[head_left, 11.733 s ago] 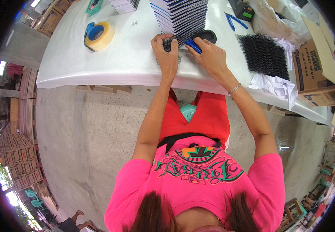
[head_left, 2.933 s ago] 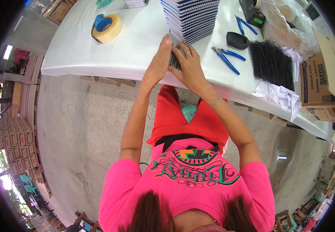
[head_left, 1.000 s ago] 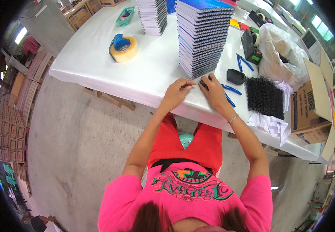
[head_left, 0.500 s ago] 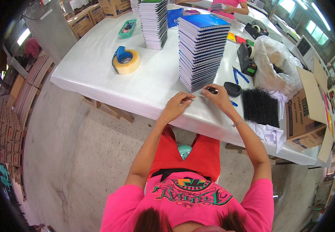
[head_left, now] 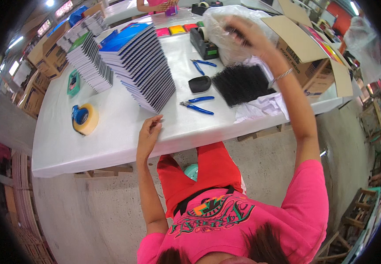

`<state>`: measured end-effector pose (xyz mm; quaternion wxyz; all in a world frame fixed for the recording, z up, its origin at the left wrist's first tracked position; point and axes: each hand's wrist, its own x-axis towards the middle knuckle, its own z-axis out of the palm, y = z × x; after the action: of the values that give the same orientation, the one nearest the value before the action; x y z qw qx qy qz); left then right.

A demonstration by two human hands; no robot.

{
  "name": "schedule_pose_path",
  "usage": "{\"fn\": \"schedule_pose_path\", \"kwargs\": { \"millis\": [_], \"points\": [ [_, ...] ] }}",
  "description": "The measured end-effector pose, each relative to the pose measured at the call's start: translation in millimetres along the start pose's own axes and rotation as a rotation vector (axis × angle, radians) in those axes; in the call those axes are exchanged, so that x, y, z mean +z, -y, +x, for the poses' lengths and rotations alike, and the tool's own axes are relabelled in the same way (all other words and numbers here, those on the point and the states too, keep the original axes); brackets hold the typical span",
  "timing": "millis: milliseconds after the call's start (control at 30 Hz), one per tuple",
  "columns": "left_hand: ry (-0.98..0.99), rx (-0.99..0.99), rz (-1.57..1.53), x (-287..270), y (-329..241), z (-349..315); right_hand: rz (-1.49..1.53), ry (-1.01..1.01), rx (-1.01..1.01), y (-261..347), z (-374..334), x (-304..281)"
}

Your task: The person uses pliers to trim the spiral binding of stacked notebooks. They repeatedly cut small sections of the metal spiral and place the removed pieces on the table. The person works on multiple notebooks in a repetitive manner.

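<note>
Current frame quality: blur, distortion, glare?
Head view: right hand smeared, left hand sharper; table edge bows, black surrounds the fisheye circle; upper-left lamp blown out, small bright glint on the floor at right.

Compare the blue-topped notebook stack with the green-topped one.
Height: the blue-topped stack looks taller than the green-topped stack.
Place: the blue-topped stack stands just beyond the left hand; the green-topped stack sits farther back and to the left.
Shared: both stand on the white table, dark coils showing along one side.
</note>
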<state>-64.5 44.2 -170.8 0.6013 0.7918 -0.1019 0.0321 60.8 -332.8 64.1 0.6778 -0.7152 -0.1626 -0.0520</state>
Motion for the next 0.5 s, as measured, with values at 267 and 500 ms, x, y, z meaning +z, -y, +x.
{"fn": "schedule_pose_path", "kwargs": {
  "millis": [267, 500],
  "points": [
    [0.033, -0.066, -0.091, 9, -12, 7, -0.1, -0.626, -0.191, 40, 59, -290],
    [0.024, -0.08, -0.058, -3, -10, -2, -0.128, -0.235, 0.007, -9, 25, -223]
  ]
}}
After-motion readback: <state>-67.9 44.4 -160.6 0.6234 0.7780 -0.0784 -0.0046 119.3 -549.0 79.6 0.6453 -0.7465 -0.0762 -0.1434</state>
